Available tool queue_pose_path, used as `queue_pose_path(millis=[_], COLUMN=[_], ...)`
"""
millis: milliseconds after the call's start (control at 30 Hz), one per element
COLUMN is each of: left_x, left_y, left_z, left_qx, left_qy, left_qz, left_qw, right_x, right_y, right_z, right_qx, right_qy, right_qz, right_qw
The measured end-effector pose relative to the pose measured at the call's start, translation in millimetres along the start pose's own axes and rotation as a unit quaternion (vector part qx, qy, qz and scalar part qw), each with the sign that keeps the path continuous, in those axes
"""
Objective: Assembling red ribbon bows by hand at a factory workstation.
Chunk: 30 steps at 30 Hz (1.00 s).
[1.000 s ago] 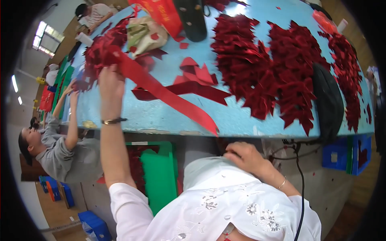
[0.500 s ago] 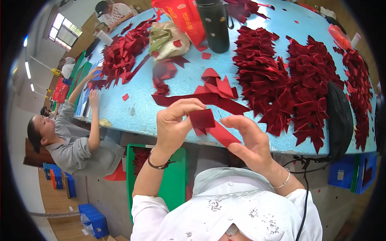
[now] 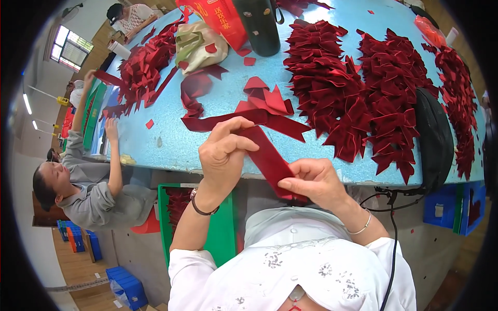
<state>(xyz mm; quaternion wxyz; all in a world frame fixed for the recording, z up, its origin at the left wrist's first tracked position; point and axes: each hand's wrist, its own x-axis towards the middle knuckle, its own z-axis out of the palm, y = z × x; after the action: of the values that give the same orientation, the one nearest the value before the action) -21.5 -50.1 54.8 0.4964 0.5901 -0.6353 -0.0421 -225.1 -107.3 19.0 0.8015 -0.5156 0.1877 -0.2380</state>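
Between my two hands a strip of dark red velvet ribbon [image 3: 266, 158] is stretched on a slant in front of the table edge. My left hand [image 3: 224, 150] pinches its upper end with the fingertips. Lower down, the thumb and fingers of my right hand [image 3: 311, 179] grip the other end, where a brighter red underside shows. Just beyond my hands, a long loose velvet ribbon [image 3: 223, 122] lies across the blue table. Next to it is a small heap of cut ribbon pieces [image 3: 267, 98].
Rows of finished velvet bows [image 3: 324, 83] cover the table's right side, beside a black bag [image 3: 436, 140]. A black bottle [image 3: 258, 26] and cloth bag [image 3: 199, 46] stand farther back. At left a co-worker [image 3: 93, 192] handles ribbon. A green crate [image 3: 220, 223] sits below the table edge.
The ribbon was folded over at my left fingers; now it is drawn out flat. My right hand has closed from spread fingers onto its lower end. The co-worker's arm has lifted a ribbon.
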Motion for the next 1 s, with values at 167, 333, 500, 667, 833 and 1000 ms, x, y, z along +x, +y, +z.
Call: queue_pose_path(millis=[167, 333, 500, 667, 833, 1000], left_x=[-22.1, -44.7, -27.9, -16.4, -33.7, -43.8], left_y=[-9.5, 8.7, 32.7, 37.6, 33.0, 18.3], left_z=[-10.5, -11.4, -6.6, -15.1, 8.7, 10.3], left_qx=[0.090, 0.083, -0.126, -0.239, -0.023, 0.087], left_qy=[0.002, -0.052, -0.148, -0.403, -0.136, -0.011], left_qz=[0.044, 0.077, -0.060, -0.405, 0.005, 0.059], left_qw=[0.995, 0.992, 0.979, 0.785, 0.990, 0.994], right_x=[-0.5, -0.4, 8.6, -5.7, -10.2, -8.6], right_y=[-0.7, -22.9, -22.2, -47.2, -36.2, -20.0], right_z=[-20.6, -23.5, -19.4, -15.0, -15.2, 8.4], right_qx=[-0.021, -0.078, -0.245, -0.258, -0.060, 0.034], right_qy=[0.038, 0.024, -0.088, -0.102, 0.001, 0.031], right_qz=[-0.064, -0.021, -0.182, -0.090, -0.020, -0.026], right_qw=[0.997, 0.996, 0.948, 0.957, 0.998, 0.999])
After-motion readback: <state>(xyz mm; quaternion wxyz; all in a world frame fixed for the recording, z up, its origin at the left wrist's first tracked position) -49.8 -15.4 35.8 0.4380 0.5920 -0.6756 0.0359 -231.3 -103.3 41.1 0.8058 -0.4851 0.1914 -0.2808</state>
